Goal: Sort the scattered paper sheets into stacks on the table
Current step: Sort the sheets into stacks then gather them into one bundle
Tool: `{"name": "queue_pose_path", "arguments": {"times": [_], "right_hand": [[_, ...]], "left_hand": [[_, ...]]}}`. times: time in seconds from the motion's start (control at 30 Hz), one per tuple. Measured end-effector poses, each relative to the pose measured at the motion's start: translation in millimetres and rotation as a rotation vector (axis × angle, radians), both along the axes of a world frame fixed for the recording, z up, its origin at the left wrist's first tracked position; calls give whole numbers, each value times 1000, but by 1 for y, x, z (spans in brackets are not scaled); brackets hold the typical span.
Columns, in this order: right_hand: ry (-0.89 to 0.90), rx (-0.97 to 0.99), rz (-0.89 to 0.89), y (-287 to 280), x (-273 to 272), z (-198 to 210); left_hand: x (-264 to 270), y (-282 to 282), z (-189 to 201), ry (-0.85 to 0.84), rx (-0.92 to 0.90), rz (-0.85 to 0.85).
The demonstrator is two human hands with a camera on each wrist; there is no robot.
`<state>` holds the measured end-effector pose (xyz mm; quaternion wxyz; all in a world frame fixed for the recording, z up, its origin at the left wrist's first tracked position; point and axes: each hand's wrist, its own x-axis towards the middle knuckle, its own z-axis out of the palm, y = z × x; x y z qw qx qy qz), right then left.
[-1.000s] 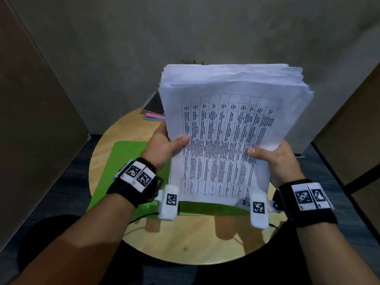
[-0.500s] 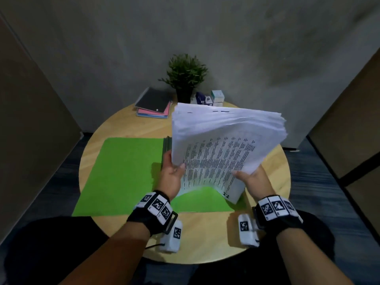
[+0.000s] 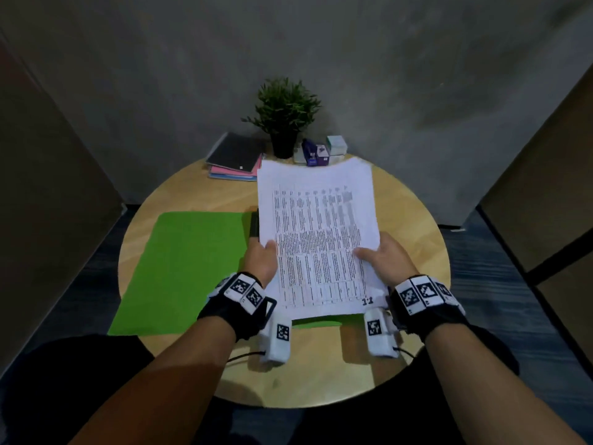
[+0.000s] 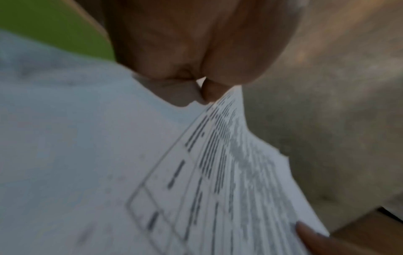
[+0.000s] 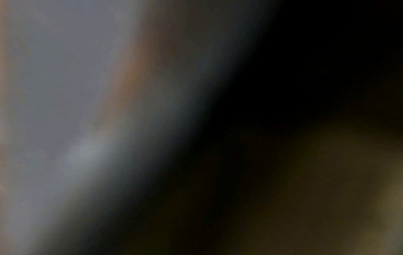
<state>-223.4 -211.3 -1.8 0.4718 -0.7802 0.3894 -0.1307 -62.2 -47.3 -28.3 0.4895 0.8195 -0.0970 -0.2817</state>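
Observation:
A thick stack of white printed sheets [image 3: 317, 232] lies nearly flat over the right part of the green mat [image 3: 189, 271] on the round wooden table [image 3: 414, 220]. My left hand [image 3: 261, 260] grips the stack's left edge, thumb on top. My right hand [image 3: 382, 258] grips its right edge, thumb on the printed table. In the left wrist view the sheets [image 4: 196, 172] fill the frame below my left hand [image 4: 196, 72], with a fingertip [image 4: 314, 241] of the other hand at the lower right. The right wrist view is dark and blurred.
At the table's far edge stand a potted plant [image 3: 284, 118], a pile of notebooks [image 3: 236, 157] and small boxes [image 3: 321, 150]. A dark object [image 3: 254, 224] peeks out beside the stack's left edge. Brown panels stand on both sides.
Both hands have lowered the stack from upright in front of the camera down to nearly flat over the mat. The plant and boxes behind it came into view.

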Motion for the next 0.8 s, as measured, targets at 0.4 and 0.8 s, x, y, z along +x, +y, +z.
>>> {"name": "queue_pose_path", "arguments": {"times": [0.4, 0.8], "right_hand": [[266, -9, 106, 13, -7, -52], [238, -67, 41, 17, -9, -57]], "left_hand": [[8, 2, -35, -22, 260, -76], [6, -1, -28, -71, 370, -139]]}}
